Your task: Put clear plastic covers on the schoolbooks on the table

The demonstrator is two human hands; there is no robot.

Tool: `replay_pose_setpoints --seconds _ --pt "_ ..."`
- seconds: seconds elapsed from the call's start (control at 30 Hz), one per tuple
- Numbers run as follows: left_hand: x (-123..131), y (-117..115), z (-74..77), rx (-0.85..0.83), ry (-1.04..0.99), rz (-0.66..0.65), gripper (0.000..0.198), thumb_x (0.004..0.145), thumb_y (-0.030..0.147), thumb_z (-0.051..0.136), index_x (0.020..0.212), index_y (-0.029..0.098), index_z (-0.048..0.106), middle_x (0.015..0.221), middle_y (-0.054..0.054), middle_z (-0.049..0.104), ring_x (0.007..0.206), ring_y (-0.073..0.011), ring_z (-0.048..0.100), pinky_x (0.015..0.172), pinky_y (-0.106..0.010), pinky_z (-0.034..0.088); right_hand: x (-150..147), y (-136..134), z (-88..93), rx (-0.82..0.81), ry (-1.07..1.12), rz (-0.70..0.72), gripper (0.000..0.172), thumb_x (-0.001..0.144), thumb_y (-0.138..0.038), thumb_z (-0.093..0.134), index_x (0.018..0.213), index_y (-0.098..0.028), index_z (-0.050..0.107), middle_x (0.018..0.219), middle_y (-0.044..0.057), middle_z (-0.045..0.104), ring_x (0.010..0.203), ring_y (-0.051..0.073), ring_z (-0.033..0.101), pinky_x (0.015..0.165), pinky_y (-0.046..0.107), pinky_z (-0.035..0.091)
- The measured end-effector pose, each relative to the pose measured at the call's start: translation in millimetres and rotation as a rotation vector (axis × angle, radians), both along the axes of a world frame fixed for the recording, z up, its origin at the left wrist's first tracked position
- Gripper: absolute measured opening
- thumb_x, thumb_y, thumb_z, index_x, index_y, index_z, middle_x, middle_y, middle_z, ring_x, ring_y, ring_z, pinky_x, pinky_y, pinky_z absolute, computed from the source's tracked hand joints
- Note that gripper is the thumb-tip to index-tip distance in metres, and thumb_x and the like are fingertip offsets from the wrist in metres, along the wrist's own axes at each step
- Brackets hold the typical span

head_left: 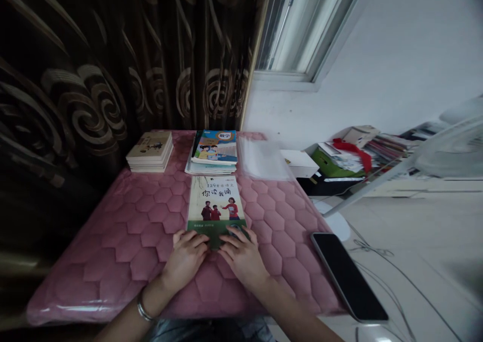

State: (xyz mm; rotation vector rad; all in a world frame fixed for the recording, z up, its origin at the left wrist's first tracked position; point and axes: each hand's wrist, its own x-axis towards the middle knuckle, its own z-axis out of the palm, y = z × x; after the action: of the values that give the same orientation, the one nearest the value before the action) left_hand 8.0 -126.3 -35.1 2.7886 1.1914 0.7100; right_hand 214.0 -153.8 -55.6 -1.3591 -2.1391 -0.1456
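pink table: book at centre | left hand: on near left corner | right hand: on near right corner | grip: cannot tell whether closed

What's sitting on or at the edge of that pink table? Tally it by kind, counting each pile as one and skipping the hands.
Book piles: 2 (tan pile, blue-topped pile)
Single books: 1 (white-and-green book)
Pale sheets, as one pile: 1 (pale sheets)
Phones: 1 (black phone)
Total: 5
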Motion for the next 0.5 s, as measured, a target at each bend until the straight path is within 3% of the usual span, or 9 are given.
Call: replay_pose_setpoints --seconds 0.3,0.5 --pt "-51 13 16.4 0.011 0.021 -0.130 0.025 0.097 0.028 0.050 0.086 0.030 0.073 0.103 0.005 0.073 0.097 -0.0164 0.056 0.095 -0.036 0.030 53 -17 -2.0 -0.002 0.051 -0.068 0.026 0.097 -0.027 0.051 0.083 -0.031 0.072 0.101 -0.004 0.076 0.113 0.019 0.061 0.106 0.044 0.029" --pt "-59 16 15.8 -0.041 0.025 -0.123 0.024 0.095 0.026 0.052 0.084 0.029 0.072 0.103 0.004 0.074 0.099 -0.0171 0.056 0.094 -0.036 0.030 75 -19 -0.5 -0.082 -0.001 -0.022 0.027 0.098 -0.029 0.048 0.088 -0.031 0.073 0.107 -0.002 0.075 0.117 0.021 0.059 0.104 0.046 0.031"
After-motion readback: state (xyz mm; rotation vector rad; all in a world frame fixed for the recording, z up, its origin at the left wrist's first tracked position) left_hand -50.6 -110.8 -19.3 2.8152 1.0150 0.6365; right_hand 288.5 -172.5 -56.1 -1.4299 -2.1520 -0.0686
